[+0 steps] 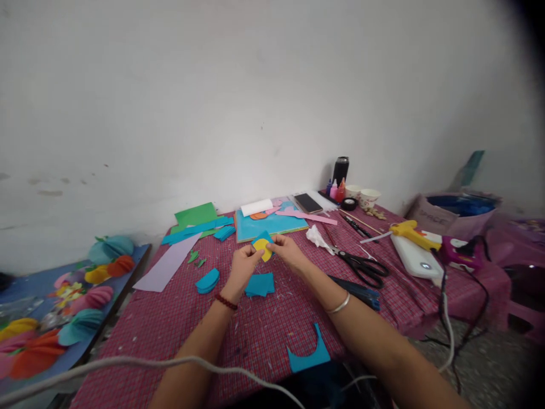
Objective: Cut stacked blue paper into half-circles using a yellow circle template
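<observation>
My left hand (247, 264) pinches a rounded yellow paper piece (263, 247) that lies against blue paper (260, 236). From the other side, my right hand (286, 250) grips the same papers by their edge. Fingertips partly cover both pieces. Just below my hands, blue paper pieces (259, 285) lie stacked on the checked tablecloth (170, 335). Folded or cut blue half-rounds (208, 281) rest to the left of my left forearm. Closer to my body sits a blue offcut (310, 355) with a curved cutout.
Black-handled scissors (361, 266), a yellow glue gun (413, 234) and a white power bank (415, 257) lie on the right. A phone (308, 203) and bottle (341, 169) are at the back. Paper pumpkins (87, 326) fill a blue board on the left. A white cable (179, 360) crosses in front.
</observation>
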A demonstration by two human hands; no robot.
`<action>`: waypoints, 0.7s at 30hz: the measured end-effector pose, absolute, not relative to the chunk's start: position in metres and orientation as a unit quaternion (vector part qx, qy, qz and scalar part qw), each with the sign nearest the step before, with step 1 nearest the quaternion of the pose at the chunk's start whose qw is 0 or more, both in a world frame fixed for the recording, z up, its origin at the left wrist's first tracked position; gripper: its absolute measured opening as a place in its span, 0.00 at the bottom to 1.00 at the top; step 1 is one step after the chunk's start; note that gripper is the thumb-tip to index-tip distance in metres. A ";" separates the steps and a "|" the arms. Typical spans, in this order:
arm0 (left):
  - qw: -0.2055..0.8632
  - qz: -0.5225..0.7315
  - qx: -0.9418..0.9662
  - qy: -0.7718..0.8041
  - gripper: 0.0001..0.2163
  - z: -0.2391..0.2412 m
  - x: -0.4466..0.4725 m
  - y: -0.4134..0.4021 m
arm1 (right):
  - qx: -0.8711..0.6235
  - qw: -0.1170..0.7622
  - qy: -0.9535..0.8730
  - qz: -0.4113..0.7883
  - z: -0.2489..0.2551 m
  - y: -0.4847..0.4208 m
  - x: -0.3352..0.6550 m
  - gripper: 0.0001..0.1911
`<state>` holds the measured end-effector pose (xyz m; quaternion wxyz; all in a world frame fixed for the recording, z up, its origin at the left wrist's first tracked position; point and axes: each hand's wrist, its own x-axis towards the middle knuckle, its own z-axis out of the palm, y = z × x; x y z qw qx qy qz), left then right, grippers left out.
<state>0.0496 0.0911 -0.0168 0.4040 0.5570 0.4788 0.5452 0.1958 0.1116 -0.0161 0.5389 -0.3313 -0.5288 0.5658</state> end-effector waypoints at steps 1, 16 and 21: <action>0.401 0.543 0.563 0.477 0.13 -0.016 0.050 0.090 | -0.322 0.532 -0.539 0.568 -0.016 0.111 0.196 0.16; 0.503 0.484 0.529 0.483 0.07 0.005 0.042 0.081 | -0.352 0.478 -0.658 0.464 -0.011 0.103 0.195 0.06; 0.517 0.539 0.445 0.494 0.10 0.014 0.024 0.072 | -0.351 0.523 -0.654 0.420 0.044 0.076 0.243 0.10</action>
